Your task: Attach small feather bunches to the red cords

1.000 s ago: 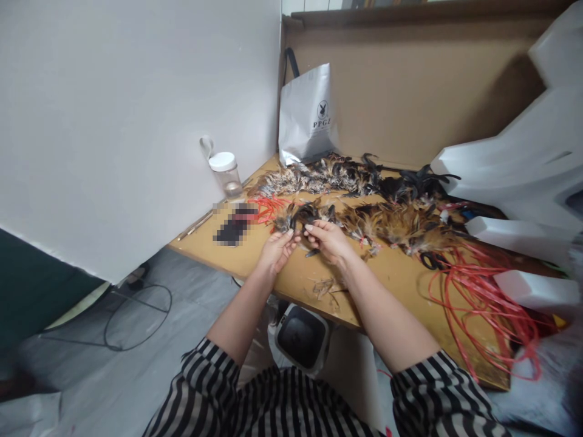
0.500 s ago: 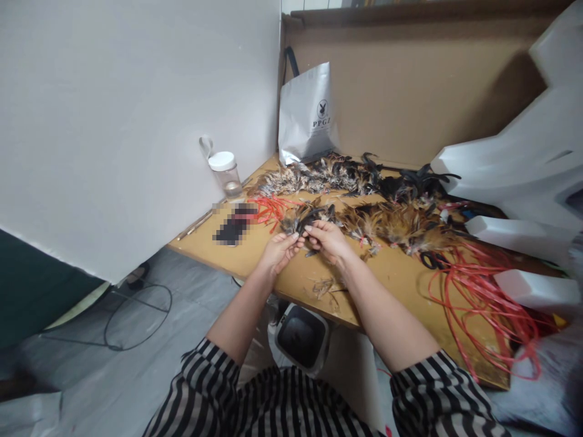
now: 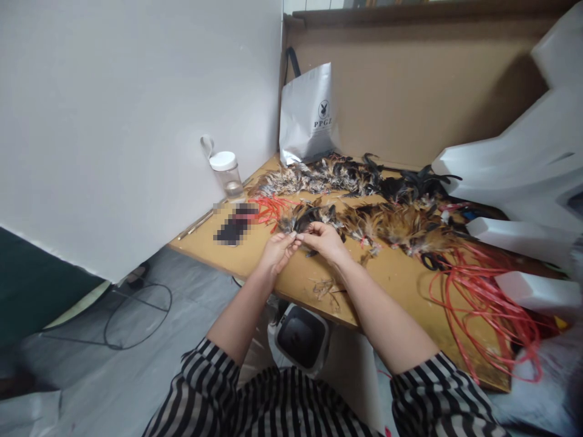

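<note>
My left hand (image 3: 279, 250) and my right hand (image 3: 325, 241) meet over the front of the table, thumbs and fingertips pinched together. Between them is the base of a dark feather (image 3: 313, 216); its exact hold is partly hidden by the fingers. Just behind the hands lies a small heap of brown and black feathers (image 3: 288, 213). To the right, a row of tied golden-brown feather bunches (image 3: 401, 224) spreads over the table. Farther back runs a row of speckled and black feathers (image 3: 328, 175).
On the yellowish table (image 3: 259, 267) lie short red strips (image 3: 269, 209), a blurred-out phone (image 3: 234, 227), black scissors (image 3: 432, 261) and long red plastic strands (image 3: 478, 297). A lidded jar (image 3: 226, 176) and a silver bag (image 3: 305, 121) stand behind. White foam pieces (image 3: 501, 230) edge the right; a bin (image 3: 302, 337) sits below.
My right hand has shifted slightly left, bringing its fingertips against those of my left hand. The left hand has barely moved.
</note>
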Action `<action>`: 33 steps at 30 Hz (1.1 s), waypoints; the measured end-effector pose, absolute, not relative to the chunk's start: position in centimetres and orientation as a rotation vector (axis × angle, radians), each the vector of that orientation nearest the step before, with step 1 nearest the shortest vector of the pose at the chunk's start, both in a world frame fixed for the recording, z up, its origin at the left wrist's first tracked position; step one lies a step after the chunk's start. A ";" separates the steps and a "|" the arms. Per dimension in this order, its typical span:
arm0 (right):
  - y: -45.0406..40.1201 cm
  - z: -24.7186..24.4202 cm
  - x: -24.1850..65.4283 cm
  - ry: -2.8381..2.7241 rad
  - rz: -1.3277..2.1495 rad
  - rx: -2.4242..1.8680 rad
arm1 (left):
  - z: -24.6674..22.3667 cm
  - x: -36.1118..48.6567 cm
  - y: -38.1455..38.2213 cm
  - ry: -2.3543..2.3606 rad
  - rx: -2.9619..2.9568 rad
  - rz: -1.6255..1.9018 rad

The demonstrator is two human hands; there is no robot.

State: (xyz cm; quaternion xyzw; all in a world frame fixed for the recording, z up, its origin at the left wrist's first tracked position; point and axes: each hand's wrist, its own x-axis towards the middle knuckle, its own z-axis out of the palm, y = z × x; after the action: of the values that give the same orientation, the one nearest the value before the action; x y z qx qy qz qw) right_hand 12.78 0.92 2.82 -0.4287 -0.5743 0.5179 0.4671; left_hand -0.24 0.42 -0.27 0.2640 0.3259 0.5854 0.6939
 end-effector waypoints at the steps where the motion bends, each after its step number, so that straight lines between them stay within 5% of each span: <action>1: 1.0 2.8 12.8 -1.419 1.253 -1.046 | -0.2 -0.2 0.4 0.724 0.598 1.304; 33: 2.1 4.4 16.8 -1.529 1.216 -1.153 | -0.3 0.1 0.0 0.951 0.929 1.313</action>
State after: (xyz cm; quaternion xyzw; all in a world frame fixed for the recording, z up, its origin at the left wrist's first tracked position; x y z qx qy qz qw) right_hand 16.83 2.11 4.38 -0.4605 -0.6108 0.4858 0.4228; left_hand 0.12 -0.02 -0.27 0.3998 0.4093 0.5649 0.5945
